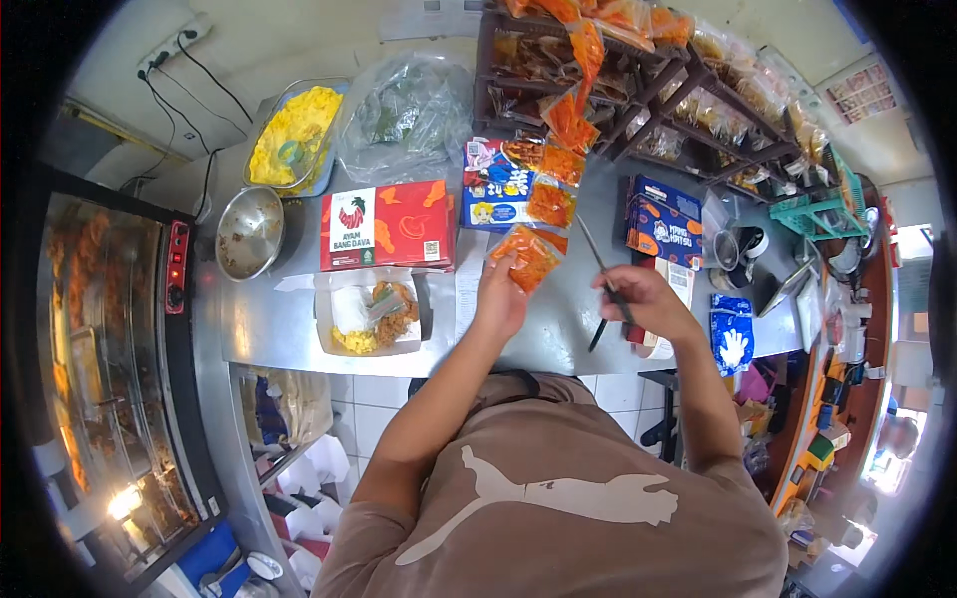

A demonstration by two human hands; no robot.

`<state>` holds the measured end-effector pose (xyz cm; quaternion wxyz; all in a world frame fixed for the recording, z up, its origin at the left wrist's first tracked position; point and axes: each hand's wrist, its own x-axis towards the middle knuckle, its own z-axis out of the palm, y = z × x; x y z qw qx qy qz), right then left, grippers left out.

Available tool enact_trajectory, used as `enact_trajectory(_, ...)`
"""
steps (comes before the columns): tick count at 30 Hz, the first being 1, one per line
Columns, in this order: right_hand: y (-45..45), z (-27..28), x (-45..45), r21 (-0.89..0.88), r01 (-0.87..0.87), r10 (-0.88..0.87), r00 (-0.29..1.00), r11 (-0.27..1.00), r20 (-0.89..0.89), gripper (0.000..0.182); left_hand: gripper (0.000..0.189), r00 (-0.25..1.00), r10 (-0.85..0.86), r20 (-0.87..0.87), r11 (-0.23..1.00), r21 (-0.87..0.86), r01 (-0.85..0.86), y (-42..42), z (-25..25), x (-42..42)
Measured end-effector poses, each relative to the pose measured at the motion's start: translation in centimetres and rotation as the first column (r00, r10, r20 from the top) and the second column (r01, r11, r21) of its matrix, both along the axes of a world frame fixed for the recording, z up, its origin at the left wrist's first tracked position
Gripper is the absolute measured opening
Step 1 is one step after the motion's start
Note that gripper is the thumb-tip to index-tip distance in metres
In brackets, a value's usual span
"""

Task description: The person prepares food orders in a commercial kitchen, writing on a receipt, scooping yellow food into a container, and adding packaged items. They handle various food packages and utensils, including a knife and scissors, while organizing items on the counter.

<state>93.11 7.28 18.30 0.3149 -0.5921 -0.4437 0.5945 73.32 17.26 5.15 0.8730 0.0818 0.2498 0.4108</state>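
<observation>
Between the thumb and fingers of my left hand (502, 295) is a clear sachet of orange sauce (528, 260). Just above it, a strip of joined orange sauce sachets (553, 203) trails down from the rack and over blue printed boxes (493, 183). Whether the held sachet is still joined to the strip is hard to see. My right hand (647, 299) grips a long-bladed cutting tool (594, 245) with black handle parts, probably scissors, its tip towards the strip. To my left, an open food carton (323, 321) holds rice, fried chicken, yellow crumbled food and a small packet.
Red printed boxes (385, 224) lie behind the carton. A metal bowl (250, 233) and a tub of yellow food (299, 134) stand at back left, beside a glass warming cabinet (112, 374). Dark racks (635, 112) hold bagged packets. Blue boxes (664, 220) lie right.
</observation>
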Motion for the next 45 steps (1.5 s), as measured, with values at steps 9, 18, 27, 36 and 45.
enact_trajectory(9,-1.0,-12.1,2.3,-0.143,-0.208,0.145,0.921,0.968,-0.361,0.034,0.033,0.975,0.021,-0.219,0.989,-0.141,-0.053,-2.4,0.5,-1.2)
enact_trajectory(18,3.5,-12.6,3.7,-0.169,-0.399,0.353,0.902,0.901,-0.250,0.030,0.042,0.961,-0.001,-0.278,0.984,-0.170,-0.048,-4.3,-0.5,-0.6)
enact_trajectory(27,4.4,-14.0,4.7,-0.194,-0.460,0.400,0.873,0.867,-0.279,0.032,0.038,0.962,0.020,-0.271,0.984,-0.168,-0.067,-4.3,-0.5,-0.9)
enact_trajectory(36,6.4,-13.3,4.3,-0.133,-0.523,0.496,0.847,0.842,-0.193,0.034,0.030,0.919,0.075,-0.387,0.981,-0.135,-0.137,-4.9,-1.4,-0.7)
enact_trajectory(45,8.1,-13.2,3.0,-0.248,-0.509,0.461,0.858,0.824,-0.228,0.028,0.022,0.901,0.127,-0.415,0.968,-0.144,-0.203,-5.4,-0.8,-0.2)
